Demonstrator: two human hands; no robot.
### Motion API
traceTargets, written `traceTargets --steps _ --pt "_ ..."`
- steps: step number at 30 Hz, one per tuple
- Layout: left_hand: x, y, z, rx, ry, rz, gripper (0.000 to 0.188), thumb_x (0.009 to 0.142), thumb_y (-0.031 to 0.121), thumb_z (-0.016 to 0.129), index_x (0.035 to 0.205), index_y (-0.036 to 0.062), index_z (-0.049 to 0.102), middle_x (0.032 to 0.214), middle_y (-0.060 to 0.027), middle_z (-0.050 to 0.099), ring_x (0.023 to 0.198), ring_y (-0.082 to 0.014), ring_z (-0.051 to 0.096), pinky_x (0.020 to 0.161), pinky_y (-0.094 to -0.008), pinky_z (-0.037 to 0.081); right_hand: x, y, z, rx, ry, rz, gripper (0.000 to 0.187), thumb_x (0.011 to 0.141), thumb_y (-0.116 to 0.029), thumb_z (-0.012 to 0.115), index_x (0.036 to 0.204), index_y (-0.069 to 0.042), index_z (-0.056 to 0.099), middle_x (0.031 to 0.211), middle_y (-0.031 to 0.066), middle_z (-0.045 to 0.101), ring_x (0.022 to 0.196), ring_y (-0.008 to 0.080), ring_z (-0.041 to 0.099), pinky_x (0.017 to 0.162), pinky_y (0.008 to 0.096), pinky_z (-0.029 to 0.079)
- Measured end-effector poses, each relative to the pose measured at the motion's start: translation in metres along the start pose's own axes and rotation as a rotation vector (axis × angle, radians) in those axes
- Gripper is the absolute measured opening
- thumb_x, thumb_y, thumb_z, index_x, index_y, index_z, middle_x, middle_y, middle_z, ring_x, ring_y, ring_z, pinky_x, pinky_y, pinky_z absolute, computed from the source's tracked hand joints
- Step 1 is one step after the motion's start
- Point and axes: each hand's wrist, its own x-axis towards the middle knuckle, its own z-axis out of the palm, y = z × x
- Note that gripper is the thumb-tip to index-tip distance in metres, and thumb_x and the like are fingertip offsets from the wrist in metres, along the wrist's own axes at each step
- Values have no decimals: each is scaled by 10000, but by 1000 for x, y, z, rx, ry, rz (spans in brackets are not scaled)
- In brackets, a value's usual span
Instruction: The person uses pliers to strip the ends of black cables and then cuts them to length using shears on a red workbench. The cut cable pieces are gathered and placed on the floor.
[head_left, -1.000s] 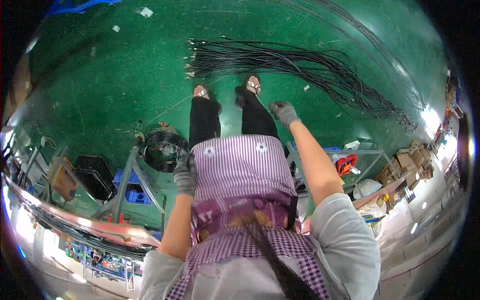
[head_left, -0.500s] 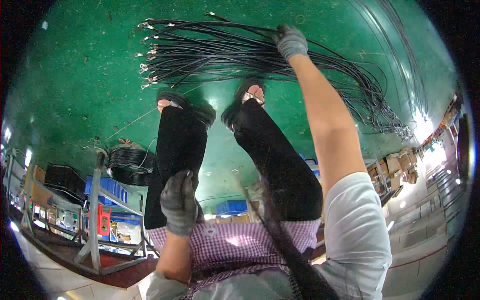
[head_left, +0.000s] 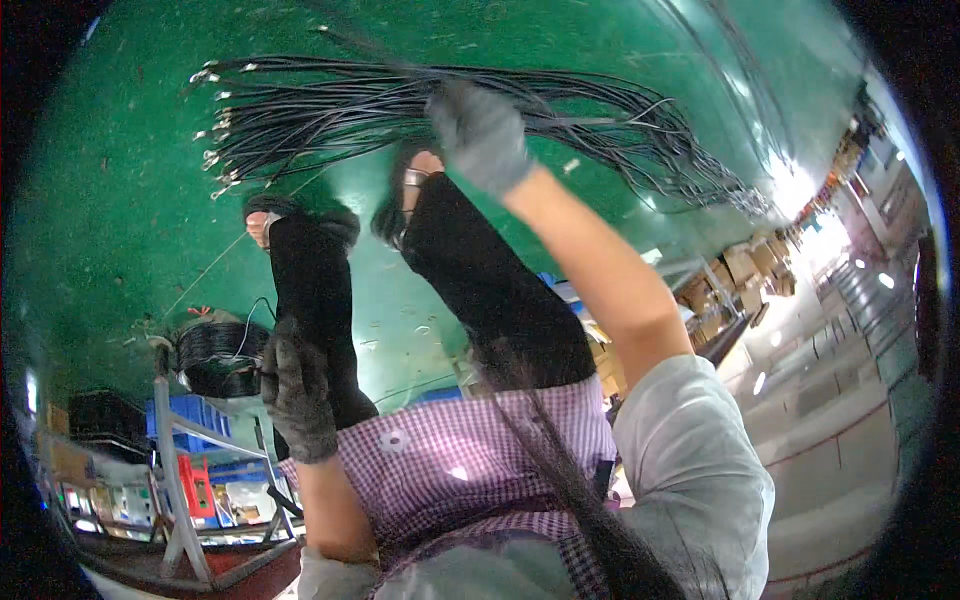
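A bundle of long black cables [head_left: 330,112] lies across the green floor beyond my feet, with metal lugs showing at its left end. My right hand [head_left: 480,135], in a grey glove, is over the middle of the bundle and smeared by motion. A single black cable [head_left: 375,50] runs from the upper left to its fingers, and a blurred length continues to the right of the hand, which is closed on it. My left hand [head_left: 298,395], also gloved in grey, is beside my left thigh with its fingers bent together; what they hold, if anything, is hidden.
A coil of black cable [head_left: 215,358] sits at the left near a grey metal frame [head_left: 170,470]. Blue bins [head_left: 190,425] and a red object [head_left: 196,487] are behind it. More cables [head_left: 735,75] lie at the upper right; cardboard boxes [head_left: 745,270] stand at the right.
My view has shifted, so the cables and my feet appear farther left. My right hand has come back toward me, drawing the black cable. My left hand stays beside my thigh.
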Motion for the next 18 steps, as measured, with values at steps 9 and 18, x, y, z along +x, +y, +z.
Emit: traceTargets --steps 9,18 --pt "23 19 -68 -1508 177 -647 360 803 205 465 1131 67 408 1078 -116 478 775 -164 524 605 -251 446 -138 -168 -99 441 -512 -398 188 745 -212 452 865 -80 511 732 56 550 656 215 559 528 306 431" --pt "-93 -119 -405 -471 916 -682 334 796 195 430 1094 46 437 947 -90 497 825 -200 471 705 -331 407 -113 -421 -79 1499 -931 -526 246 793 -205 380 802 16 487 722 209 535 719 355 518 630 395 413"
